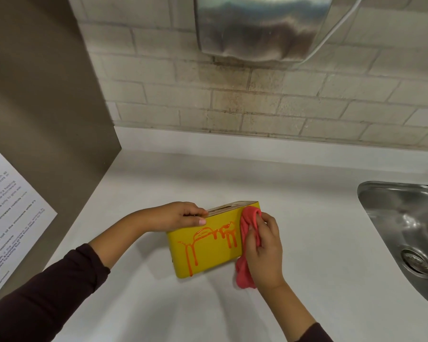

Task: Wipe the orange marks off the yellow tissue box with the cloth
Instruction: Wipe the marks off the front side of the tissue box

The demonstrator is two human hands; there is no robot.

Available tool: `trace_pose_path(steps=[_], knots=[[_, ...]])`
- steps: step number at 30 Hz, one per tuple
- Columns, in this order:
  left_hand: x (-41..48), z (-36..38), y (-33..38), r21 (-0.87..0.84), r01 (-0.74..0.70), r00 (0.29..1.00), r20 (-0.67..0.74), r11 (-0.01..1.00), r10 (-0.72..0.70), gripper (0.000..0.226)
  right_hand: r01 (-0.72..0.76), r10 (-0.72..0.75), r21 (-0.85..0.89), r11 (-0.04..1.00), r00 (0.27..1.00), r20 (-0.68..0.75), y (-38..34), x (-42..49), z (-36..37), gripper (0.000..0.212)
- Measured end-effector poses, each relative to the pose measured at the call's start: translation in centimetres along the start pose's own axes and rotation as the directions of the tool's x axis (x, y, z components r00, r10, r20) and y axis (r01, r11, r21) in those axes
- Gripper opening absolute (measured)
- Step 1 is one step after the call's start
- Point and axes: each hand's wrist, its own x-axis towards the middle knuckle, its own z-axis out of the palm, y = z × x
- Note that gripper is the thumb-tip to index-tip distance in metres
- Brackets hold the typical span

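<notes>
Left hand (183,215) grips the yellow tissue box (208,253) at its top left edge, fingers curled over. Right hand (263,250) pinches the red cloth (248,225) against the box's right end; orange marks (208,239) remain on the front.

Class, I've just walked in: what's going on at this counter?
A person is cleaning a yellow tissue box on a counter beside a sink. The left hand grips the box's top edge; the right hand holds a pink cloth against its right end. The orange marks on the front are not yet wiped.
</notes>
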Motion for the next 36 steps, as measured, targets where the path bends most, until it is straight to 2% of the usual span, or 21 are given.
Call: trace_pose_path(steps=[4, 8, 11, 14, 17, 19, 23, 26, 29, 32, 36], knots=[[0.1, 0.0, 0.0, 0.006, -0.001, 1.0, -0.022, 1.0, 0.001, 0.038, 0.087, -0.086, -0.013, 0.996, 0.994, 0.074, -0.8, -0.2, 0.7, 0.037], [0.2, -0.1, -0.1, 0.011, 0.011, 1.0, -0.026, 1.0, -0.01, 0.04, 0.324, -0.287, -0.165, 0.932, 0.934, 0.213, -0.5, -0.5, 0.3, 0.03], [0.2, -0.1, -0.2, 0.012, 0.005, 1.0, -0.024, 1.0, -0.005, 0.041, 0.389, -0.325, -0.235, 0.891, 0.907, 0.268, 0.4, -0.5, -0.8, 0.031], [0.1, -0.2, -0.2, 0.01, -0.001, 1.0, -0.018, 1.0, 0.001, 0.04, 0.275, -0.233, -0.243, 0.93, 0.954, 0.188, 0.7, -0.4, -1.0, 0.034], [0.2, -0.1, -0.1, 0.008, -0.008, 1.0, -0.015, 1.0, 0.008, 0.039, 0.091, -0.086, -0.148, 0.985, 0.995, 0.04, 0.0, -0.4, 0.1, 0.039], [0.2, -0.1, -0.1, 0.015, -0.01, 1.0, -0.018, 1.0, 0.011, 0.04, 0.025, -0.025, -0.101, 0.995, 1.0, -0.003, -0.7, -0.3, 0.9, 0.041], [0.4, -0.1, -0.2, 0.024, -0.005, 1.0, -0.029, 1.0, 0.006, 0.037, 0.07, -0.066, -0.059, 0.996, 0.995, 0.072, -2.1, -0.8, 2.0, 0.038], [0.5, -0.2, -0.3, 0.022, -0.002, 1.0, -0.027, 1.0, 0.003, 0.037, 0.203, -0.179, -0.139, 0.969, 0.969, 0.17, -2.3, -1.4, 2.0, 0.032], [0.4, -0.2, -0.4, 0.029, -0.012, 1.0, -0.027, 1.0, 0.013, 0.038, 0.248, -0.209, -0.194, 0.949, 0.957, 0.201, -1.5, -1.6, 1.1, 0.028], [0.3, -0.2, -0.3, 0.031, -0.014, 1.0, -0.019, 0.999, 0.015, 0.039, 0.186, -0.154, -0.225, 0.956, 0.976, 0.151, -0.7, -1.4, 0.4, 0.033], [0.3, -0.2, -0.1, 0.051, -0.021, 1.0, -0.02, 0.998, 0.022, 0.039, 0.037, -0.037, -0.151, 0.988, 0.999, 0.0, -0.9, -1.0, 1.2, 0.039]])
